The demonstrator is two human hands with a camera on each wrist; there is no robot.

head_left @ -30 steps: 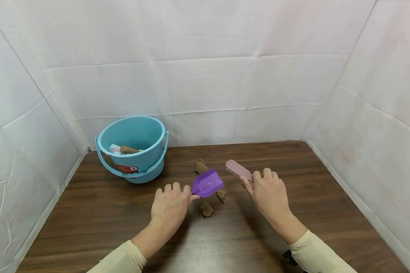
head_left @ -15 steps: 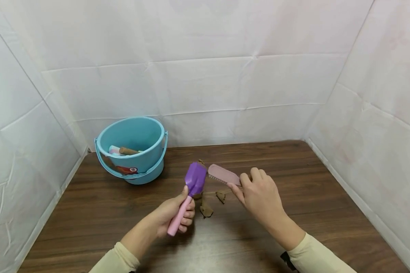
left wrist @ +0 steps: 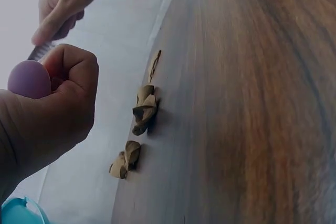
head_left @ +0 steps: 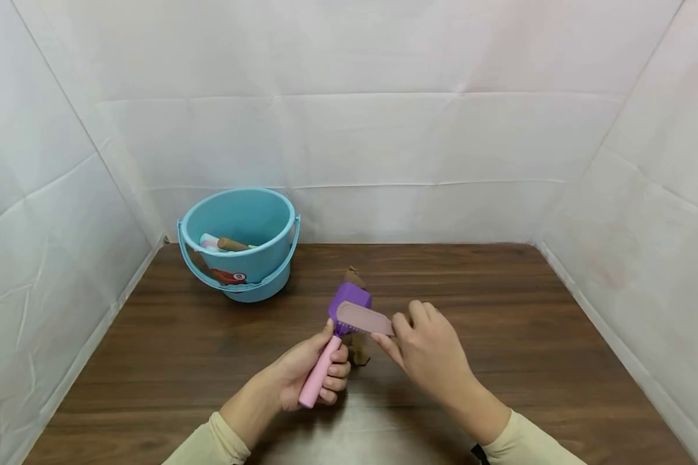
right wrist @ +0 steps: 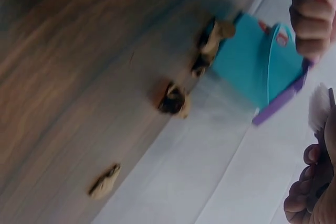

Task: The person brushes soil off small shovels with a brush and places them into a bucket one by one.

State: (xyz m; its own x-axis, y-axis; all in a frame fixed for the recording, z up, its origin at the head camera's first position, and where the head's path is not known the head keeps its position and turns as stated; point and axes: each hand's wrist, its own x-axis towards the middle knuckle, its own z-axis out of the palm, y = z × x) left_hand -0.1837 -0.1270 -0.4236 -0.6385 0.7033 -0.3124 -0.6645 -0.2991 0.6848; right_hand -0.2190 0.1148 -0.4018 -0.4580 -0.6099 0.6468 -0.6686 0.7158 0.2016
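My left hand point(head_left: 302, 369) grips the pink handle of a toy shovel point(head_left: 321, 371), its thumb lying along the neck. The purple blade point(head_left: 348, 294) points away from me, above the table. My right hand point(head_left: 436, 345) pinches a pink brush point(head_left: 363, 318) by its end, bristles facing down and left. In the head view the brush crosses over the blade's lower part. Crumpled brown scraps point(head_left: 353, 278) lie behind and below the shovel, partly covered by it. The left wrist view shows several scraps point(left wrist: 145, 109) on the wood; the right wrist view shows the pale bristles point(right wrist: 319, 108).
A light blue bucket point(head_left: 256, 287) with its handle lowered stands at the back left, holding a few stick-like things, one brown point(head_left: 232, 244). White sheeting point(head_left: 378, 142) walls the dark wooden table point(head_left: 500, 303) at the back and both sides.
My left hand has turned over, swinging the shovel's pink handle toward me and its blade away. The brush in my right hand has moved left, onto the blade in view. The head view has shifted slightly.
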